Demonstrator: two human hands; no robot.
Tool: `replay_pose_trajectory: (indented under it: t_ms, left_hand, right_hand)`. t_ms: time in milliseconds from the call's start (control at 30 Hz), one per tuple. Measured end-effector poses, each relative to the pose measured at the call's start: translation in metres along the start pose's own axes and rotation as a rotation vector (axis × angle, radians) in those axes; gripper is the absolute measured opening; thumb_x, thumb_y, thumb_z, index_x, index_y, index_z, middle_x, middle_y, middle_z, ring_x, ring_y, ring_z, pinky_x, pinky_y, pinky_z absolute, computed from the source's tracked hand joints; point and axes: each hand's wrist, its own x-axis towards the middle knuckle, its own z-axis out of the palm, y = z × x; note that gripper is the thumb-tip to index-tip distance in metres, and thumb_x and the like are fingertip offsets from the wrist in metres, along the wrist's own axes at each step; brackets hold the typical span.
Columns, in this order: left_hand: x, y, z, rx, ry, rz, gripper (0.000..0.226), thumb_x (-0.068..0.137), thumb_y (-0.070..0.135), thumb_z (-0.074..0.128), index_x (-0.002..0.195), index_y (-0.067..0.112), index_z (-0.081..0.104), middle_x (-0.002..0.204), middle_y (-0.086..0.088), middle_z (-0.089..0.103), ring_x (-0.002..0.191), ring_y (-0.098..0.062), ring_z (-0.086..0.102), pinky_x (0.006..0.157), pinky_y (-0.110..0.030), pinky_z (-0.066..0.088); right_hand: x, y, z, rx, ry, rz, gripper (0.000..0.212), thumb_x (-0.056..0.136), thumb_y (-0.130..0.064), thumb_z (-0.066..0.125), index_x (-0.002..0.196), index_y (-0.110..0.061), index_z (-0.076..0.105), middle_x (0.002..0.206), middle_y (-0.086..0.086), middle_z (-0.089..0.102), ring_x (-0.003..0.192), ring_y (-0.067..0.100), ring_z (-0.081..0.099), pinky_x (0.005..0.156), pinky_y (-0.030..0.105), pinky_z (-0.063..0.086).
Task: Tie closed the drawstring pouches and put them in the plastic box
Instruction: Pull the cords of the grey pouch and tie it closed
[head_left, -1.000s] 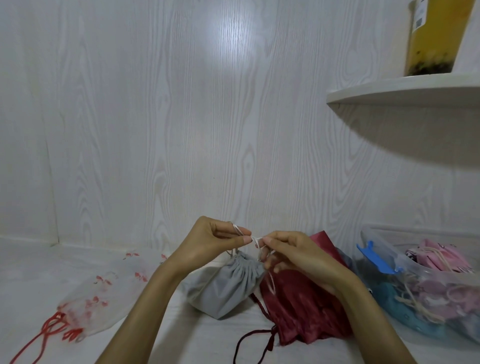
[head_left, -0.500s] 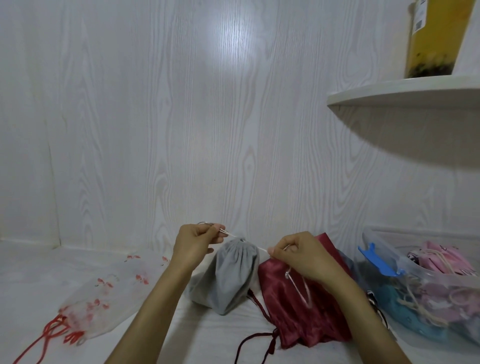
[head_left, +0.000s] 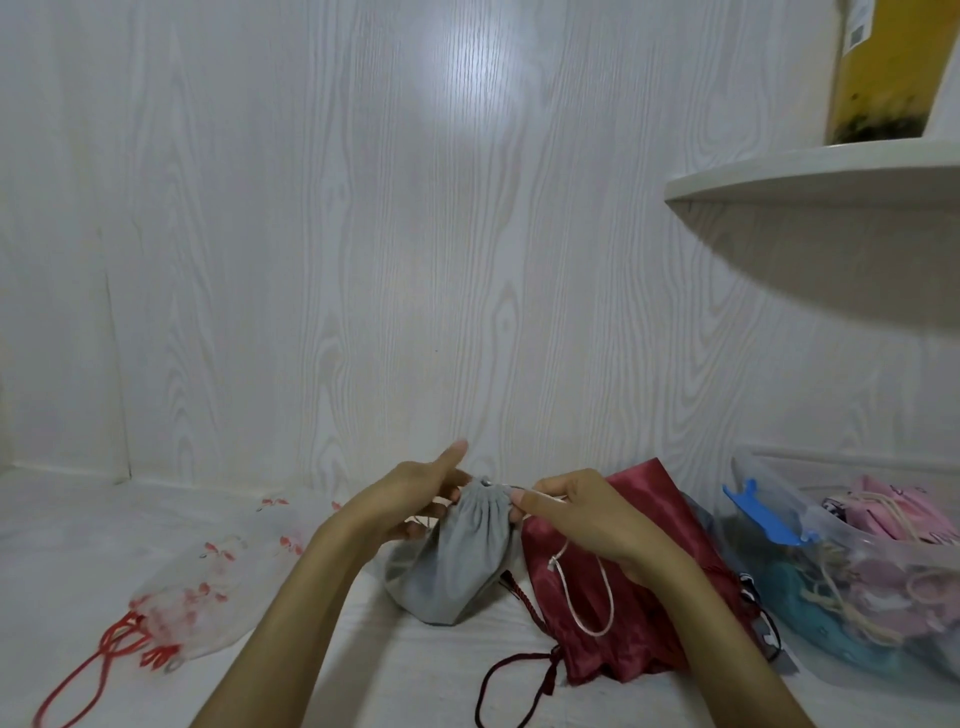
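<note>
Both hands at grey pouch (head_left: 457, 561) neck (right (head_left: 587, 519) pinches cord).

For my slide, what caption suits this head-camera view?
Two hands, left and right, work the cord of a grey pouch beside a red pouch and a plastic box.

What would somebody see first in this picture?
Two hands in the middle, the left hand and right hand, working at the gathered neck of a grey pouch. Just right lies a shiny red pouch, then a clear plastic box with pouches inside.
</note>
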Motion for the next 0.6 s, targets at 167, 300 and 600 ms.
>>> replay_pose_trajectory:
  t_ms: [167,300,600]
  left_hand:
    - [0.001,0.001,0.004,0.063,0.051,0.248,0.025,0.094,0.036,0.053,0.110,0.026,0.070,0.099,0.008,0.063,0.084,-0.007,0.055,0.062,-0.015,0.042]
    - [0.002,0.004,0.009,-0.233,0.144,0.265,0.022,0.095,0.030,0.053,0.103,0.021,0.071,0.096,0.011,0.073,0.071,-0.007,0.055,0.063,-0.015,0.048]
    - [0.007,-0.005,0.005,-0.454,0.187,0.083,0.020,0.095,0.017,0.051,0.094,0.011,0.070,0.067,0.011,0.072,0.047,0.003,0.055,0.042,-0.015,0.034]
  right_hand:
    - [-0.002,-0.004,0.000,-0.010,-0.001,0.012,0.026,0.090,-0.037,0.059,0.084,-0.020,0.077,0.093,-0.008,0.074,0.100,0.001,0.063,0.098,0.024,0.044]
    - [-0.004,-0.011,-0.001,0.022,0.009,0.001,0.029,0.093,-0.037,0.054,0.087,-0.018,0.076,0.065,-0.026,0.064,0.072,-0.015,0.057,0.072,0.011,0.037]
    - [-0.003,0.000,-0.002,0.012,-0.077,0.165,0.036,0.095,-0.036,0.051,0.066,-0.021,0.066,0.048,-0.008,0.041,0.045,0.004,0.034,0.050,0.015,0.030]
